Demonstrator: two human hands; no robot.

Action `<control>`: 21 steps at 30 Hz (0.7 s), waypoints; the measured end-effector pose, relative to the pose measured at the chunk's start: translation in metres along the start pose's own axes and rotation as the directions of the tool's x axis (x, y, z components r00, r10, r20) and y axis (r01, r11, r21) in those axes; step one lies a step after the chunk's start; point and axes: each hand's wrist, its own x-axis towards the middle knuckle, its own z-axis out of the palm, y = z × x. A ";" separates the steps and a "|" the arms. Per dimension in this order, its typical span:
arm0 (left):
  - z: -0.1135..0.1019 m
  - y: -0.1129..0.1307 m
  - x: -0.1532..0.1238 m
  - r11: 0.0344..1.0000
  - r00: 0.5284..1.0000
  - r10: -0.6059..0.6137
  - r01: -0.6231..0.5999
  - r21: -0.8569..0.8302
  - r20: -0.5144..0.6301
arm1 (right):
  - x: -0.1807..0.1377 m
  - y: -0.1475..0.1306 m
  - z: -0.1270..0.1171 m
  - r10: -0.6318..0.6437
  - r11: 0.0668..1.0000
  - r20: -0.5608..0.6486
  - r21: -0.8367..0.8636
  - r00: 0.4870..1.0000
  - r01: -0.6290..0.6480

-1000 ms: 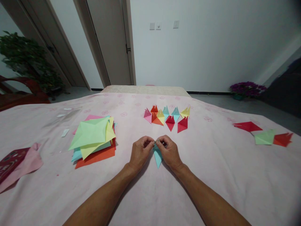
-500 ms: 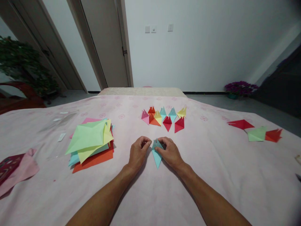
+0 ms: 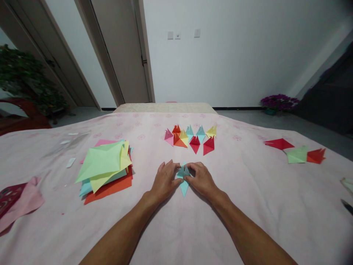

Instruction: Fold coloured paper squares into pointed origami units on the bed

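Observation:
A light blue folded paper (image 3: 184, 188) lies on the pink cloth in front of me, its narrow point toward me and its upper part spread into flaps. My left hand (image 3: 166, 177) grips its left edge between thumb and fingers. On the opposite edge my right hand (image 3: 202, 179) pinches the paper the same way. Both thumbs press near the middle, close to each other. Beyond my hands stands a group of finished folded paper cranes, among them a red one (image 3: 209, 145), a pink one (image 3: 169, 137) and a yellow one (image 3: 211, 131).
To the left is a stack of coloured paper sheets (image 3: 102, 162). More folded papers, including a green one (image 3: 297, 155), lie at the right. A dark pointed object (image 3: 346, 207) shows at the right edge. A pink cloth piece (image 3: 27, 202) rests at far left.
My left hand has moved right and taken hold of the paper's left side. The blue paper's upper flaps now spread wider. The view has shifted slightly.

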 end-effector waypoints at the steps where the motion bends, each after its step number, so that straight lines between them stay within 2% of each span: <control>1: 0.000 0.000 0.000 0.999 0.999 0.013 -0.015 0.043 0.041 | -0.001 0.001 -0.002 -0.021 0.999 0.013 -0.030 1.000 0.022; 5: -0.003 -0.002 0.000 0.980 0.986 0.046 -0.075 0.184 0.159 | -0.001 0.002 -0.008 -0.110 0.988 0.073 -0.105 0.991 0.117; 9: -0.005 -0.004 0.001 0.953 0.979 0.073 -0.125 0.276 0.192 | -0.001 0.002 -0.011 -0.122 0.985 0.107 -0.106 0.987 0.133; 21: -0.013 -0.018 0.025 0.934 0.917 0.043 -0.178 0.310 0.397 | -0.005 0.000 -0.013 -0.076 0.986 0.131 -0.138 0.989 0.094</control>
